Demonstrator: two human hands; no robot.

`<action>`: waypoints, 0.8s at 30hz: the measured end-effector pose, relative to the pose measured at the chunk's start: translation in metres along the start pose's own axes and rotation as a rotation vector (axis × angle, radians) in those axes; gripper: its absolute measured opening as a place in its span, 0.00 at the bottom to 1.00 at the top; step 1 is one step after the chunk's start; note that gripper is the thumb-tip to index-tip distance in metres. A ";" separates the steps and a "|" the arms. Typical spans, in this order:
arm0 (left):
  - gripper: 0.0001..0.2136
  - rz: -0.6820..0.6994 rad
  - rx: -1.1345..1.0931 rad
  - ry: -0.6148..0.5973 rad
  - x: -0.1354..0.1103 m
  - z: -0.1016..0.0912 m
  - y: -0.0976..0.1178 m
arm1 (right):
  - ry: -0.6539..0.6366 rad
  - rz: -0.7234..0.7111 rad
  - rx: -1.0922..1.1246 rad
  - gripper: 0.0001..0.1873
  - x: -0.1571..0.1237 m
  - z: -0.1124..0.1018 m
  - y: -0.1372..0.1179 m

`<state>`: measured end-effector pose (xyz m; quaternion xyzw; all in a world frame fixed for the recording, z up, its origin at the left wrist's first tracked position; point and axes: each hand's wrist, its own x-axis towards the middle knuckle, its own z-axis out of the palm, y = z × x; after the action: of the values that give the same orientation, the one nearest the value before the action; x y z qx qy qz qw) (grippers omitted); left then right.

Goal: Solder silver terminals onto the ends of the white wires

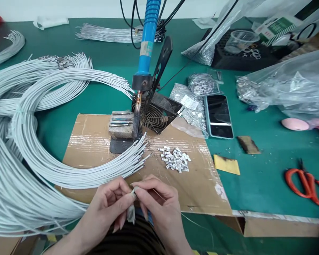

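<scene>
My left hand (113,202) and my right hand (159,203) meet at the front edge of the cardboard, thumbs and forefingers pinched together. Between the fingertips shows a small whitish piece (133,191), mostly covered, so its kind is unclear. A thin pale wire (195,224) runs through my right hand and trails off to the right. Below the left fingertips hangs a greyish, translucent scrap (131,214). Just beyond the hands lie the tips of a coiled bundle of white cables (95,177). A pile of small metal-and-white connectors (175,159) sits on the cardboard (202,187).
A blue-handled soldering iron (146,42) stands upright in a clamp, beside a small black fan (159,115). Rightward lie a phone (219,117), a yellow sponge (227,164) and red-handled scissors (307,186). More cable coils (5,170) fill the left; plastic bags (289,81) lie at right.
</scene>
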<state>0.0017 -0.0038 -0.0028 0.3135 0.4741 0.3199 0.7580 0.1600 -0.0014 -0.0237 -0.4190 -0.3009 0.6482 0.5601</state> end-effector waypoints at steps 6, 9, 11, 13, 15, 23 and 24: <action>0.21 -0.061 -0.006 0.035 -0.002 0.005 0.007 | 0.129 -0.089 0.056 0.05 0.004 -0.005 -0.005; 0.22 -0.082 -0.005 0.121 -0.003 0.006 0.011 | 0.192 -0.126 0.053 0.03 0.008 -0.015 -0.009; 0.23 -0.065 -0.011 0.145 -0.003 0.006 0.012 | 0.157 -0.113 0.006 0.04 0.008 -0.018 -0.008; 0.23 -0.043 -0.007 0.150 -0.003 0.005 0.011 | 0.096 -0.088 -0.045 0.06 0.005 -0.017 -0.006; 0.22 -0.012 0.010 0.136 -0.002 0.003 0.007 | 0.043 -0.091 -0.127 0.08 0.001 -0.011 -0.005; 0.19 0.206 0.173 0.178 -0.002 0.004 0.000 | 0.037 -0.507 -0.682 0.10 -0.001 0.004 -0.016; 0.18 0.207 0.182 0.159 -0.002 0.004 0.001 | 0.016 -0.622 -0.747 0.10 0.000 0.003 -0.016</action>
<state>0.0048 -0.0053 0.0003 0.4015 0.5249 0.3760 0.6496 0.1643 0.0016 -0.0085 -0.4866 -0.6196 0.2944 0.5409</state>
